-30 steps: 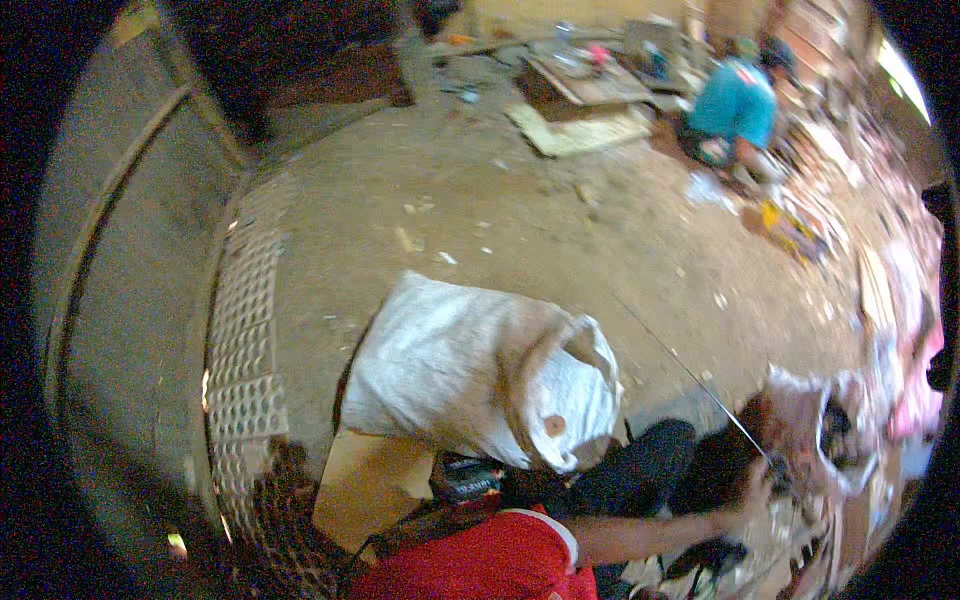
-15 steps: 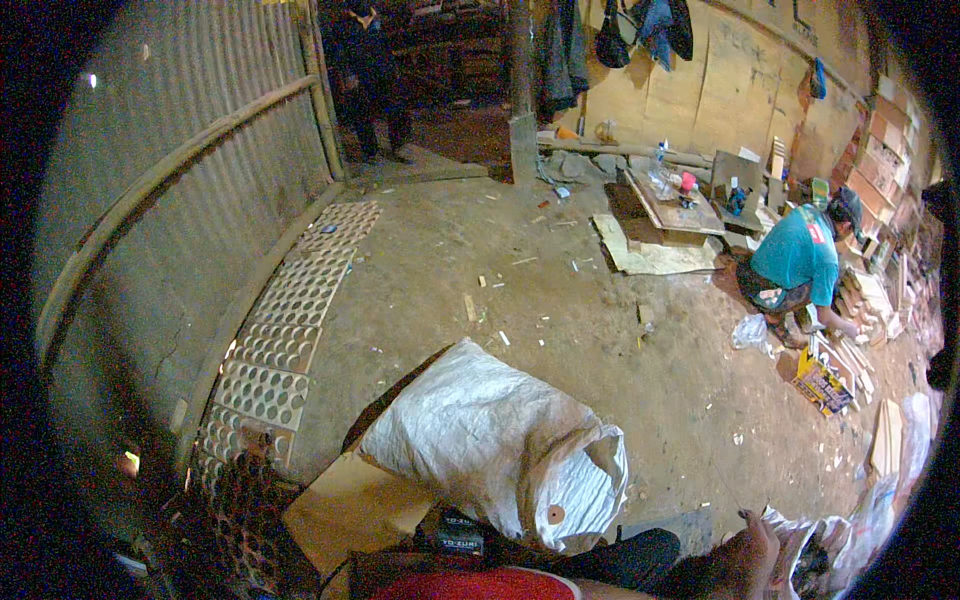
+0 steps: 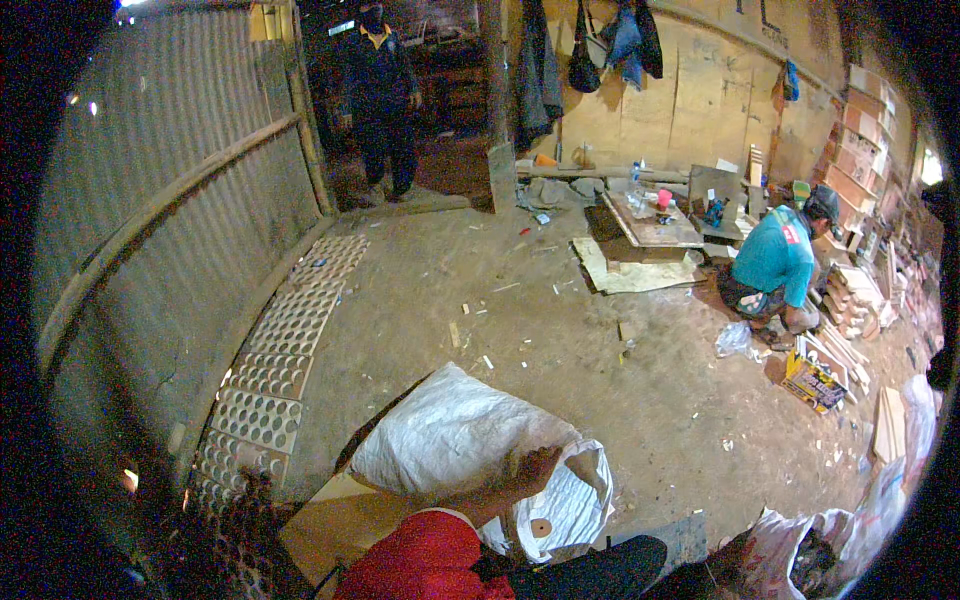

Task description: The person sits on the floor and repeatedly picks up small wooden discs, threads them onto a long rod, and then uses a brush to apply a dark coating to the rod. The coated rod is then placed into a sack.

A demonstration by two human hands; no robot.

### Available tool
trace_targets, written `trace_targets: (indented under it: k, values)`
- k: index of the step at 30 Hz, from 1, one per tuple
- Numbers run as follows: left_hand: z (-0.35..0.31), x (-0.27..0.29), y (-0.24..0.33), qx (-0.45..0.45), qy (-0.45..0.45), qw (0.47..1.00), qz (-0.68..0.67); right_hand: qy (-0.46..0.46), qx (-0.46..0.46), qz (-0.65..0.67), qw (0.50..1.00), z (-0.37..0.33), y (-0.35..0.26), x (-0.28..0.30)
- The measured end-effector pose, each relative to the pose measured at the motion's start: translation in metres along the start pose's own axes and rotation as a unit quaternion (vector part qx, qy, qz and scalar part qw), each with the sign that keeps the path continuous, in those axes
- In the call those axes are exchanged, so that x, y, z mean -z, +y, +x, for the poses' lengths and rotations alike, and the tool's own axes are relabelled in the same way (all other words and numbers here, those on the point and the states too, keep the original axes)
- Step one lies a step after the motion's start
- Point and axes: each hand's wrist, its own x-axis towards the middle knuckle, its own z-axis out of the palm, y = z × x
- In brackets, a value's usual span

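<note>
The left hand (image 3: pixel 535 470), at the end of a red sleeve (image 3: pixel 430 555), gripped the rim of a white woven sack (image 3: pixel 450 440) lying on the dirt floor (image 3: pixel 560 340), its mouth open toward the person and a small round wooden piece (image 3: pixel 541 527) showing inside. The right hand was out of view. Perforated boards (image 3: pixel 270 370) lined the corrugated wall (image 3: pixel 170 250). A co-worker in a teal shirt (image 3: pixel 775 262) crouched well apart.

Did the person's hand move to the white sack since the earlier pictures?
Yes. The left hand now lies on the white sack at its open end; earlier it was not on the sack, which itself stays on the floor.
</note>
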Motion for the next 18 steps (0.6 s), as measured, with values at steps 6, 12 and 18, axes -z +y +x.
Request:
trace_targets:
  k: [6,12,18]
  values:
    - [0.016,0.011,-0.022,0.02,0.03,0.998,0.056,0.045,0.005,0.032,0.998,-0.014,0.024,-0.001]
    - [0.035,0.048,-0.062,0.042,0.1,0.987,0.119,0.113,-0.079,0.131,0.982,-0.064,0.044,0.012]
    - [-0.001,0.113,0.087,-0.068,0.137,0.988,0.035,0.055,-0.16,-0.013,0.986,-0.127,0.018,0.049]
